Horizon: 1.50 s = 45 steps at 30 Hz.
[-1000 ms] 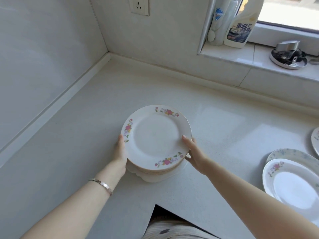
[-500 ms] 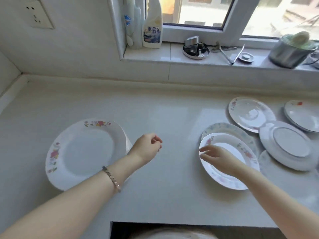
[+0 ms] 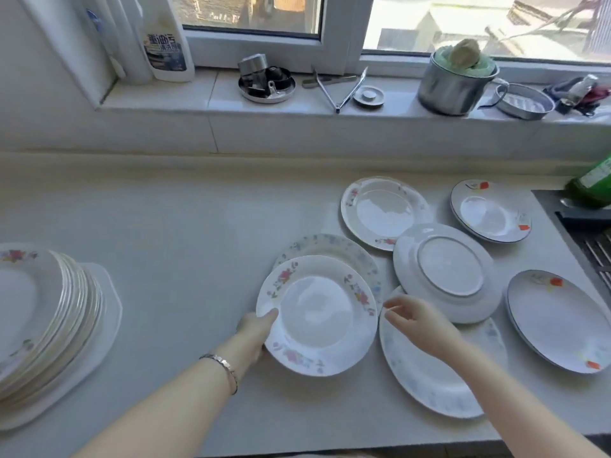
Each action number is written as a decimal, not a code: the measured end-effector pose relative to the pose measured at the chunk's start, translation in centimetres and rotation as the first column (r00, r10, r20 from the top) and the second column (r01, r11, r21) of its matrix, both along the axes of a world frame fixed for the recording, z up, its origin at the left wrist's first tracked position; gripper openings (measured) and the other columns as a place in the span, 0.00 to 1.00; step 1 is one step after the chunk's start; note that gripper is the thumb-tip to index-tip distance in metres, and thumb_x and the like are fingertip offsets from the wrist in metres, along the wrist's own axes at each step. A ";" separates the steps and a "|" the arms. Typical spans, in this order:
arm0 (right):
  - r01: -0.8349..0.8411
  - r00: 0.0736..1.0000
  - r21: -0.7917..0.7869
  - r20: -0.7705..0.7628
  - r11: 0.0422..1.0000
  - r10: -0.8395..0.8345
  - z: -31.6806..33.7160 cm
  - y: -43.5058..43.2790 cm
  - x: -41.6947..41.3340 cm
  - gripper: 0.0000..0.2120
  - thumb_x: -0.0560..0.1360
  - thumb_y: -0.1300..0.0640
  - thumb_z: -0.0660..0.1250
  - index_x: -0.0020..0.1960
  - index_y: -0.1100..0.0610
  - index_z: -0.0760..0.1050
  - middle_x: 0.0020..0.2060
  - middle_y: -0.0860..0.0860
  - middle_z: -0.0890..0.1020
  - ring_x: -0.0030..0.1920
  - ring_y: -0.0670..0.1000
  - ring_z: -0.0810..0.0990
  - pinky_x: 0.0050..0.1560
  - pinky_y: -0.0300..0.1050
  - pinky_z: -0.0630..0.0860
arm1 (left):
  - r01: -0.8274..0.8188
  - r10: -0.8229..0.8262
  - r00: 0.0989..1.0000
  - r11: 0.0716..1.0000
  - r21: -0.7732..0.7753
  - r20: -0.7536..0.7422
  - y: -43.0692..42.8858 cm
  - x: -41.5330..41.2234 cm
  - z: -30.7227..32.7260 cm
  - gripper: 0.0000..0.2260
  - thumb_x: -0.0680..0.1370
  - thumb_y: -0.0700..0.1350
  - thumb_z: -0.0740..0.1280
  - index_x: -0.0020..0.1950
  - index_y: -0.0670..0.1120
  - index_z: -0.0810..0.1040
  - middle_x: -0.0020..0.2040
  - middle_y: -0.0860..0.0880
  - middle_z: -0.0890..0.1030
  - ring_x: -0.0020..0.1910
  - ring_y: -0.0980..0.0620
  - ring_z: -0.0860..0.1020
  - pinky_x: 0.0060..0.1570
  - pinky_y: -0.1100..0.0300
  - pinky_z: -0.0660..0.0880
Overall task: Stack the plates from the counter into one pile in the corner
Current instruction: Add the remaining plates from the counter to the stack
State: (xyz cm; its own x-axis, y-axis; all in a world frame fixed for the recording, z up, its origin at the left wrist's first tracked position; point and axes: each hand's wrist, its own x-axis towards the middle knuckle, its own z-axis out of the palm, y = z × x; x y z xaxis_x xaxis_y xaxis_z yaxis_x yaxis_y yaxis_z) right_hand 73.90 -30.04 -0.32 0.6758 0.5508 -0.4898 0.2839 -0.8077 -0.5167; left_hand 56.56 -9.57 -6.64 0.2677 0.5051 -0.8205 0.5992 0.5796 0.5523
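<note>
A pile of flowered plates [image 3: 49, 312] stands at the far left on a white octagonal plate. My left hand [image 3: 256, 335] grips the left rim of a pink-flowered plate [image 3: 317, 315], which overlaps a pale blue-patterned plate [image 3: 330, 247]. My right hand [image 3: 418, 320] hovers open just right of it, above a large blue-speckled plate [image 3: 423, 378]. Further right lie an upside-down plate [image 3: 446, 272], a flower-rimmed plate [image 3: 383, 211] and two red-flower plates [image 3: 491, 209], [image 3: 558, 320].
The windowsill behind holds a cleaner bottle [image 3: 167, 44], a metal dish [image 3: 266, 82], tongs [image 3: 340, 89], a steel pot [image 3: 458, 82] and a strainer [image 3: 525, 100]. A sink edge [image 3: 582, 233] and green bottle [image 3: 595, 181] are at the right.
Both hands left the pile and the view swung right. My left hand took hold of the pink-flowered plate's left rim; my right hand moved off it to its right side.
</note>
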 end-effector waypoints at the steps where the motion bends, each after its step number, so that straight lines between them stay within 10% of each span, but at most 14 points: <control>1: -0.003 1.000 -0.003 -0.001 1.000 0.003 -0.4 -0.3 0.5 0.10 0.75 0.52 0.64 0.55 0.50 0.77 0.47 0.45 0.82 0.48 0.44 0.79 0.47 0.39 0.73 | -0.029 0.030 0.999 0.999 0.041 -0.016 -0.5 0.3 0.1 0.14 0.78 0.43 0.64 0.59 0.36 0.76 0.50 0.39 0.81 0.47 0.42 0.79 0.48 0.51 0.76; 10: 0.132 0.991 0.123 -0.041 0.984 -0.128 -3.0 0.6 3.3 0.13 0.75 0.59 0.63 0.58 0.60 0.77 0.54 0.55 0.82 0.54 0.52 0.79 0.54 0.41 0.71 | -0.163 0.162 0.986 0.942 0.294 0.028 -0.4 -0.9 2.9 0.05 0.78 0.39 0.62 0.51 0.42 0.77 0.43 0.44 0.80 0.45 0.42 0.78 0.52 0.46 0.76; 16: 0.197 0.978 0.088 -0.088 0.976 -0.190 -4.4 5.7 4.7 0.27 0.74 0.58 0.64 0.70 0.63 0.60 0.60 0.59 0.74 0.60 0.58 0.75 0.58 0.48 0.71 | -0.355 0.345 0.933 0.837 0.416 0.101 1.6 -2.3 5.3 0.05 0.78 0.40 0.63 0.53 0.44 0.76 0.51 0.42 0.80 0.49 0.42 0.78 0.58 0.42 0.74; 21: 0.294 0.937 -0.058 -0.179 0.954 -0.300 -5.4 8.1 5.1 0.14 0.72 0.54 0.68 0.48 0.61 0.68 0.37 0.53 0.74 0.41 0.56 0.76 0.35 0.44 0.70 | -0.504 0.474 0.862 0.766 0.398 0.179 2.7 -2.8 6.1 0.07 0.77 0.39 0.63 0.54 0.44 0.76 0.50 0.43 0.78 0.48 0.44 0.76 0.55 0.47 0.74; 25: 0.390 0.900 -0.037 -0.195 0.920 -0.389 -5.7 8.3 4.8 0.14 0.68 0.53 0.72 0.45 0.61 0.73 0.40 0.56 0.79 0.44 0.58 0.80 0.41 0.46 0.74 | -0.586 0.548 0.809 0.718 0.376 0.213 3.1 -3.7 6.1 0.07 0.77 0.39 0.64 0.54 0.43 0.76 0.46 0.45 0.79 0.48 0.45 0.76 0.52 0.51 0.72; 29: 0.405 0.888 0.124 -0.288 0.906 -0.358 -4.2 8.5 4.1 0.12 0.69 0.58 0.69 0.50 0.62 0.76 0.41 0.56 0.80 0.35 0.51 0.77 0.30 0.40 0.70 | -0.654 0.605 0.756 0.680 0.332 0.251 3.4 -4.5 6.3 0.08 0.77 0.39 0.64 0.55 0.44 0.76 0.50 0.44 0.79 0.49 0.45 0.77 0.52 0.52 0.72; 39: 0.415 0.909 0.477 -0.197 0.775 -0.366 2.5 11.8 -1.4 0.09 0.68 0.60 0.69 0.37 0.58 0.68 0.35 0.55 0.76 0.36 0.56 0.75 0.37 0.50 0.74 | -0.833 0.704 0.550 0.496 0.243 0.448 8.6 -9.3 10.9 0.11 0.77 0.41 0.65 0.58 0.49 0.76 0.47 0.49 0.79 0.37 0.55 0.77 0.30 0.63 0.77; 45: 0.395 0.914 0.586 -0.169 0.708 -0.370 5.8 17.8 -8.4 0.12 0.69 0.60 0.69 0.33 0.56 0.65 0.31 0.52 0.72 0.33 0.53 0.72 0.36 0.46 0.70 | -0.871 0.727 0.490 0.383 0.308 0.481 14.6 -19.3 14.2 0.12 0.76 0.42 0.65 0.60 0.46 0.76 0.41 0.52 0.79 0.37 0.55 0.77 0.43 0.57 0.76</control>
